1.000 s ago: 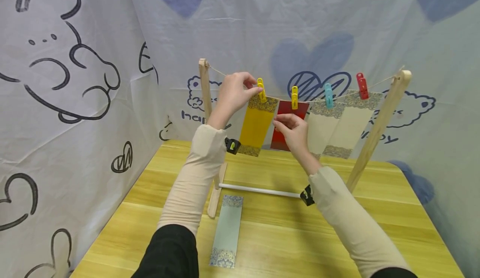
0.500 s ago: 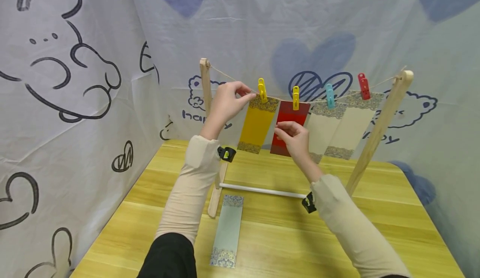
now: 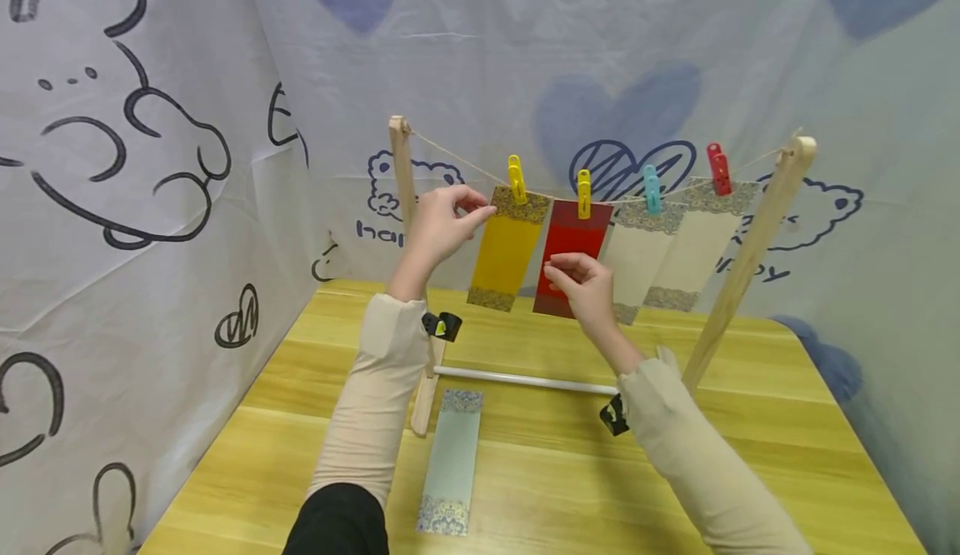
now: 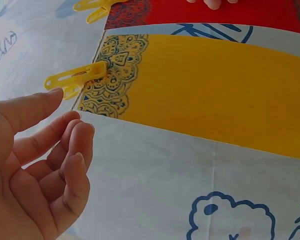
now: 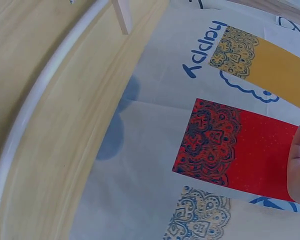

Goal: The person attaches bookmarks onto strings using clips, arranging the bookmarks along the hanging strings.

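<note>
A yellow card with patterned ends hangs from the string by a yellow clothespin. Just left of its top corner is my left hand; in the left wrist view its thumb and fingertips are apart, with nothing between them. Another yellow clothespin holds a red card on the same string. My right hand hovers in front of the red card, fingers loosely bent, holding nothing; the right wrist view catches only part of it.
Two cream cards hang further right under a blue clothespin and a red clothespin. The string runs between two wooden posts, joined low down by a white rod. A pale green card lies on the wooden table.
My left hand has let go of the yellow clothespin on the yellow card and drawn away left and down. My right hand has sunk slightly in front of the red card.
</note>
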### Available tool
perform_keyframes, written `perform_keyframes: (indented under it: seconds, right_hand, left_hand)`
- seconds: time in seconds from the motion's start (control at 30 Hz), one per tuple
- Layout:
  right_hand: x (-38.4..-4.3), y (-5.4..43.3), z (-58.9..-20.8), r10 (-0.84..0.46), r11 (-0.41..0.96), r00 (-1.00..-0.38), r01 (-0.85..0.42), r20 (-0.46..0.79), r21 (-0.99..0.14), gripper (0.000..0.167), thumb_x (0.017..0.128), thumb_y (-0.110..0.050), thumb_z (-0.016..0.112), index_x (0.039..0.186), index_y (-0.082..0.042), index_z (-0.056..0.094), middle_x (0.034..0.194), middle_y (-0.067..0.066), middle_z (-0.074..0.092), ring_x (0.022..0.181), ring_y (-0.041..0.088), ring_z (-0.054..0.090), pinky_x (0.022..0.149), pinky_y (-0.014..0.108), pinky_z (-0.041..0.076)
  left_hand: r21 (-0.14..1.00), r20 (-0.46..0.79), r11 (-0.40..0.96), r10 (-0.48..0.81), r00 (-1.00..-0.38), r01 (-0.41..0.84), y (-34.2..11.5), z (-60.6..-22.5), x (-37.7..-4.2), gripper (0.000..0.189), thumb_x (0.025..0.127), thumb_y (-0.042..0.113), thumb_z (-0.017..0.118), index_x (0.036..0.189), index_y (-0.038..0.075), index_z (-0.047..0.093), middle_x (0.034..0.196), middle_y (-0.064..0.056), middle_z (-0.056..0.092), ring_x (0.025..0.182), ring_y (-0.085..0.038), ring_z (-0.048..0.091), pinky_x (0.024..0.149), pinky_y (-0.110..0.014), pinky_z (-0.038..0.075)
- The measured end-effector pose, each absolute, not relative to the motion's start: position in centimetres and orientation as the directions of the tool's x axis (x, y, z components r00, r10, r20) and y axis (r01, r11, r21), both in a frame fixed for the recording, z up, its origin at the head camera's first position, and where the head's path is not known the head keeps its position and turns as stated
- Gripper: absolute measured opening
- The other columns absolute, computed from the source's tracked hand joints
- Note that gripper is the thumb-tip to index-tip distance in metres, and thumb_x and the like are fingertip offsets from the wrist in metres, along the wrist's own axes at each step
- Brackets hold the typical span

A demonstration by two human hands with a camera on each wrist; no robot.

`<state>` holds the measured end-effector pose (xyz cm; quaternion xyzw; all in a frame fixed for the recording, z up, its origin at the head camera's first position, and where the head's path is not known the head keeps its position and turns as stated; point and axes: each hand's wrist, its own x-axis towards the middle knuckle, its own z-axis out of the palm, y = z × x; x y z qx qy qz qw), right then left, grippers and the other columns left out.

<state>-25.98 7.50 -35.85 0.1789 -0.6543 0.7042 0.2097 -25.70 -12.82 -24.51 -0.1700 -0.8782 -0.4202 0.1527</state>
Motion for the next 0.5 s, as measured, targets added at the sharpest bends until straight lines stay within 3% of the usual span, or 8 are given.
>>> perform_keyframes:
  seconds: [0.27,0.5]
  right_hand:
    - [-25.5,7.6,-36.5,0.054,-0.083,-0.867,-0.498,0.495,-0.863,0.02,0.079,0.004,0.064,0.095,0.016,0.059,0.084,0.003,0.066,0.069,0.015,0.061,0.061,0.029,0.052]
    - [-25.3,7.5,-37.3,0.06,-0.086,-0.874,-0.486,0.483,-0.87,0.02,0.078,0.006,0.063,0.094,0.018,0.058,0.086,0.016,0.065,0.069,0.018,0.062,0.062,0.037,0.052]
  left_hand:
    - [0.696,0.454,0.545,0.17,-0.875,0.467,-13.8,-26.4,-25.1,0.017,0.086,0.018,0.061,0.092,0.003,0.065,0.08,-0.005,0.062,0.056,-0.015,0.056,0.051,-0.023,0.045]
    - [0.706,0.454,0.537,0.157,-0.877,0.461,-14.4,-28.0,-24.6,0.021,0.085,0.023,0.062,0.092,0.004,0.066,0.081,-0.006,0.062,0.058,-0.018,0.058,0.053,-0.027,0.047]
